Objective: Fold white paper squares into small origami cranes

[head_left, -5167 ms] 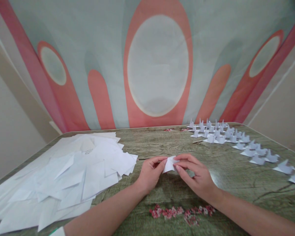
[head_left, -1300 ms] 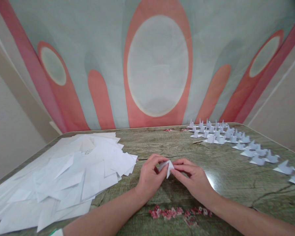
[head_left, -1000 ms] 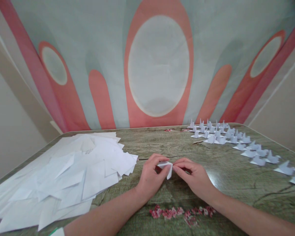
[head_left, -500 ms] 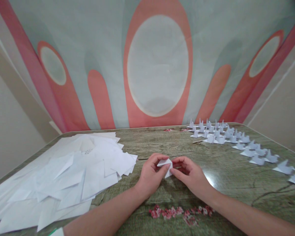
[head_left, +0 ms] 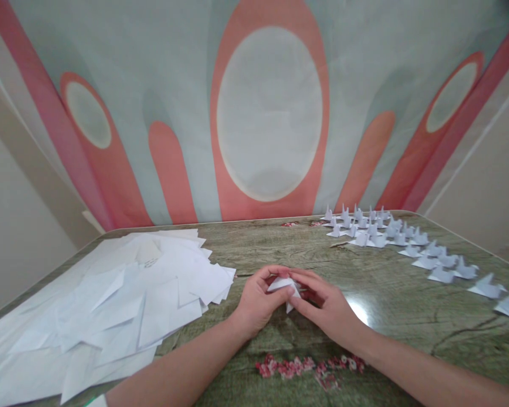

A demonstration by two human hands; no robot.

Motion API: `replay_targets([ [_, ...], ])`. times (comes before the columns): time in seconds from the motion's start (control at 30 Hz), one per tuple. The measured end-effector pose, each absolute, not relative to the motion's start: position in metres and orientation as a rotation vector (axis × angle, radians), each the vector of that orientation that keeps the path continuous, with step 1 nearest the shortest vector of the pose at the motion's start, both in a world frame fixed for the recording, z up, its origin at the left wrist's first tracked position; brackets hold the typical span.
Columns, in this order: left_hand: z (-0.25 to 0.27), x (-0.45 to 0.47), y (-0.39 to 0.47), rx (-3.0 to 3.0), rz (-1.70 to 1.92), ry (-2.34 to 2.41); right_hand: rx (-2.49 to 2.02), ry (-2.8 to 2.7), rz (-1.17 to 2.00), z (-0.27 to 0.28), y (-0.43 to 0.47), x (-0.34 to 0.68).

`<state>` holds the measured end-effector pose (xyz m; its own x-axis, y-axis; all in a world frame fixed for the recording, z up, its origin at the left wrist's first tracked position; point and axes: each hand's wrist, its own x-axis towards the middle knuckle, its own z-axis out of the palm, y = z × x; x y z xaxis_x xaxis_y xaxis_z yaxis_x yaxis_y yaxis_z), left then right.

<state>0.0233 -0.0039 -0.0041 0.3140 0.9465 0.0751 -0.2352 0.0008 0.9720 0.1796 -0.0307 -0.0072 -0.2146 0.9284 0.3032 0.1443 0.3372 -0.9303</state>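
**Lots done, lots left, one in the works**

So here's where it stands. Off to the right of the table [head_left: 390,288] there's a loose crowd of white paper birds [head_left: 426,262], wings out, and those look finished to me. Over on the left is a big messy heap of paper sheets [head_left: 110,308] (seriously, that's a mountain), so I'd say plenty of folding material remains. The folded paper [head_left: 280,284] in hand seems partway: creased down small and pointy, but I can't make out a bird shape.

As for the grip, the left hand [head_left: 255,302] has it pinched, thumb on the near face, fingers curled behind the far edge. The right hand [head_left: 337,310] is in close too, index along the top edge and thumb by the lower right side; what its other fingertips are doing I can't tell. The piece sits right between both sets of fingers, one tip poking down below the thumbs.
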Motion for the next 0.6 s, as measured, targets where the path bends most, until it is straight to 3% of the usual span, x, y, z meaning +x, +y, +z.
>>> replay_targets([
  [0.6,-0.0101,0.0214,-0.001,1.598,1.202,0.934,-1.067,-1.674,0.828,-0.0083,-0.0251,0.1878],
])
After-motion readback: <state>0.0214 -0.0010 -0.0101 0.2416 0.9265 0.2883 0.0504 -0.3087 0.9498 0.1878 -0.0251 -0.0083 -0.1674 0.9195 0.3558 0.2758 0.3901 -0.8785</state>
